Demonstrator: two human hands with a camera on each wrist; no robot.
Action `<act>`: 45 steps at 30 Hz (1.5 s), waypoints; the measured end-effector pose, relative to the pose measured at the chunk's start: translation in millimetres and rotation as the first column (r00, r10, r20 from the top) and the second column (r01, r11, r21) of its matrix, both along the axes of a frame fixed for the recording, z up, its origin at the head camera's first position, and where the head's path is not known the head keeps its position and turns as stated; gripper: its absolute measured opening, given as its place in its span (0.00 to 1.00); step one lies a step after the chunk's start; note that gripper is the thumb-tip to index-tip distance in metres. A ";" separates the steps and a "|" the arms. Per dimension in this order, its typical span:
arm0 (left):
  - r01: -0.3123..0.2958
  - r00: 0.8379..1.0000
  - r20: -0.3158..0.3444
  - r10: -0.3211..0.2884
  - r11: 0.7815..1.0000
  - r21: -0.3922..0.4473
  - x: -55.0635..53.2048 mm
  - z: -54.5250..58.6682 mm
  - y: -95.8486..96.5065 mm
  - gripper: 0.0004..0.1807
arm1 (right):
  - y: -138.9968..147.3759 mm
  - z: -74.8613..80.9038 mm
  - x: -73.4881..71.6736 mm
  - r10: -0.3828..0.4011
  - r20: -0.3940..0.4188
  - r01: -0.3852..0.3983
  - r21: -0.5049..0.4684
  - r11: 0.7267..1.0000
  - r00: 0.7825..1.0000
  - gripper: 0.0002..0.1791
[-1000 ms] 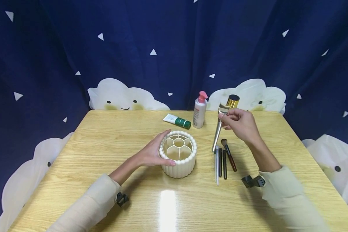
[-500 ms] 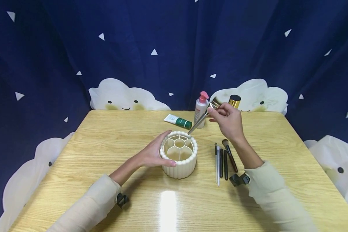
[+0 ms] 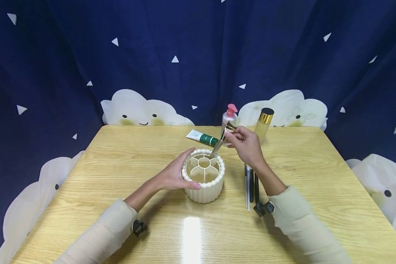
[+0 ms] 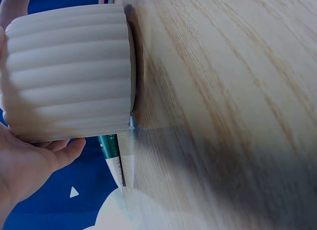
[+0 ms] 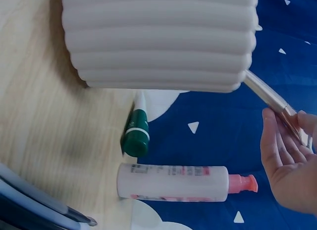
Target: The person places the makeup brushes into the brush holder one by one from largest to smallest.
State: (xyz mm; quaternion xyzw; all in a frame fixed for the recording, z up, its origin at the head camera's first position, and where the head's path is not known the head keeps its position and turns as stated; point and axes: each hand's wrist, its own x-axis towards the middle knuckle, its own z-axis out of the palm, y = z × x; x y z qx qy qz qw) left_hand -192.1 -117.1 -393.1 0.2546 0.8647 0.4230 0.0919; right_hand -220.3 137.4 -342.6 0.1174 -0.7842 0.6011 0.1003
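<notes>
A cream ribbed brush holder (image 3: 204,193) with a beaded rim and petal-shaped compartments stands upright on the table. My left hand (image 3: 173,176) grips it from the left, thumb across the front and fingers round the back. Between thumb and fingers my right hand (image 3: 248,147) pinches a makeup brush (image 3: 219,144) near its bristle end. The brush slants down to the left, its handle end at the holder's back right rim, over a rear compartment. In the right wrist view the silvery brush handle (image 5: 266,91) meets the rim of the holder (image 5: 158,41).
Behind the holder lie a green-and-white tube (image 3: 202,138) and a pink-topped pump bottle (image 3: 229,116), partly hidden by the right hand. A gold-capped bottle (image 3: 263,126) stands right of it. Several brushes (image 3: 249,190) lie right of the holder, partly under the right forearm.
My right hand has carried the brush leftward and down from above the loose brushes to the holder, tilting its handle toward the rim. The left hand and holder have stayed put.
</notes>
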 end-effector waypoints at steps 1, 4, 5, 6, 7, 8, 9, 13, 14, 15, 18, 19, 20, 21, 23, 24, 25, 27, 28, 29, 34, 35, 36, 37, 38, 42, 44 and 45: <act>0.000 1.000 0.002 0.000 1.000 0.001 0.3 -0.4 0.0 0.65 | -1.1 -1.8 0.6 0.014 0.004 -0.014 0.007 1.000 1.000 0.13; 0.001 1.000 0.000 -0.001 1.000 0.003 1.1 -1.4 -0.3 0.65 | -4.4 -7.0 2.3 0.056 0.011 -0.057 0.048 0.997 0.998 0.13; 0.001 1.000 0.000 -0.001 1.000 0.004 1.4 -1.7 -0.5 0.65 | -5.3 -8.4 2.6 0.068 0.017 -0.069 0.065 0.996 0.998 0.13; 0.001 1.000 0.000 -0.001 1.000 0.005 1.7 -1.7 -0.8 0.65 | -6.0 -9.7 2.7 0.072 0.023 -0.073 0.088 0.993 0.997 0.13; -0.001 1.000 -0.001 0.001 1.000 0.005 1.8 -1.7 -1.0 0.65 | -6.6 -10.6 2.9 0.071 0.032 -0.074 0.113 0.991 0.997 0.13; -0.003 1.000 -0.002 0.003 1.000 0.007 1.9 -1.7 -1.3 0.65 | -7.1 -11.4 3.0 0.066 0.040 -0.071 0.142 0.987 0.997 0.13; -0.006 1.000 -0.001 0.006 1.000 0.007 2.0 -1.4 -1.4 0.65 | -7.5 -11.9 3.3 0.060 0.050 -0.068 0.168 0.984 0.997 0.13; -0.008 1.000 -0.004 0.008 1.000 -0.001 1.0 -0.9 -1.6 0.65 | -9.3 -13.0 5.0 0.050 0.081 -0.068 0.247 0.967 0.995 0.13; -0.006 1.000 -0.007 0.006 1.000 -0.002 0.6 -0.9 -1.4 0.65 | -9.7 -13.2 5.6 0.053 0.083 -0.073 0.261 0.963 0.995 0.13; -0.005 1.000 -0.008 0.005 1.000 -0.003 0.2 -0.9 -1.3 0.65 | -10.4 -13.6 6.0 0.059 0.080 -0.079 0.273 0.959 0.995 0.13; -0.003 1.000 -0.006 0.003 1.000 -0.005 -0.5 -1.2 0.0 0.65 | -11.9 -15.6 6.7 0.067 0.040 -0.076 0.325 0.943 0.997 0.11; -0.001 1.000 -0.005 0.001 1.000 -0.003 -0.5 -1.1 0.5 0.65 | -12.3 -16.3 6.7 0.068 0.022 -0.071 0.339 0.938 0.997 0.10; 0.000 1.000 -0.002 0.000 1.000 0.001 -0.5 -0.8 1.1 0.65 | -12.4 -17.1 6.8 0.069 0.007 -0.067 0.354 0.933 0.998 0.10; 0.000 1.000 0.000 0.000 1.000 0.003 -0.6 -0.9 1.6 0.65 | -12.6 -17.9 6.7 0.070 -0.005 -0.063 0.369 0.927 0.998 0.10; 0.003 1.000 0.001 -0.003 1.000 0.004 -0.6 -0.7 2.2 0.65 | -12.5 -19.5 6.4 0.071 -0.025 -0.055 0.395 0.917 0.997 0.10; 0.004 1.000 0.001 -0.004 1.000 0.005 -0.6 -0.6 2.2 0.64 | -12.3 -20.2 6.3 0.072 -0.034 -0.053 0.405 0.913 0.997 0.11; 0.004 1.000 0.002 -0.004 1.000 0.004 -0.6 -0.4 2.2 0.64 | -12.2 -20.7 6.2 0.074 -0.039 -0.051 0.411 0.910 0.997 0.11; 0.004 1.000 0.001 -0.004 1.000 0.000 -0.9 -0.5 1.8 0.64 | -11.6 -21.7 5.8 0.073 -0.057 -0.043 0.422 0.906 0.996 0.10; 0.002 1.000 0.001 -0.002 1.000 -0.002 -1.0 -0.3 1.7 0.64 | -11.4 -22.2 5.4 0.076 -0.070 -0.039 0.425 0.904 0.995 0.10; 0.001 1.000 0.001 -0.001 1.000 -0.005 -1.2 -0.2 1.7 0.64 | -11.3 -22.2 5.3 0.076 -0.077 -0.037 0.420 0.907 0.994 0.09; -0.007 1.000 -0.003 0.007 1.000 -0.012 -1.3 0.0 1.0 0.64 | -12.7 -20.0 5.1 0.080 -0.053 -0.054 0.386 0.921 0.995 0.09; -0.008 1.000 -0.003 0.008 1.000 -0.012 -1.1 -0.1 0.9 0.64 | -12.8 -19.3 5.4 0.082 -0.038 -0.062 0.376 0.925 0.996 0.11; -0.009 1.000 -0.002 0.009 1.000 -0.011 -0.9 -0.3 0.8 0.64 | -12.8 -18.6 5.9 0.086 -0.026 -0.070 0.371 0.926 0.996 0.11; -0.008 1.000 -0.004 0.008 1.000 -0.010 -0.7 -0.3 0.9 0.64 | -11.9 -18.2 6.3 0.090 -0.018 -0.077 0.369 0.926 0.996 0.12; -0.008 1.000 -0.003 0.008 1.000 -0.010 -0.5 -0.2 1.0 0.64 | -10.8 -17.6 7.0 0.095 -0.013 -0.084 0.365 0.927 0.995 0.13; -0.005 1.000 0.005 0.005 1.000 0.000 0.3 0.0 1.6 0.64 | -3.7 -15.1 9.9 0.113 0.001 -0.106 0.344 0.933 0.994 0.14; -0.005 1.000 0.007 0.005 1.000 0.004 0.3 0.3 2.0 0.65 | 1.6 -13.1 11.3 0.118 0.004 -0.112 0.334 0.936 0.993 0.15; -0.005 1.000 0.005 0.005 1.000 0.006 0.2 0.5 2.2 0.64 | 4.6 -12.2 11.7 0.118 0.007 -0.113 0.330 0.937 0.993 0.14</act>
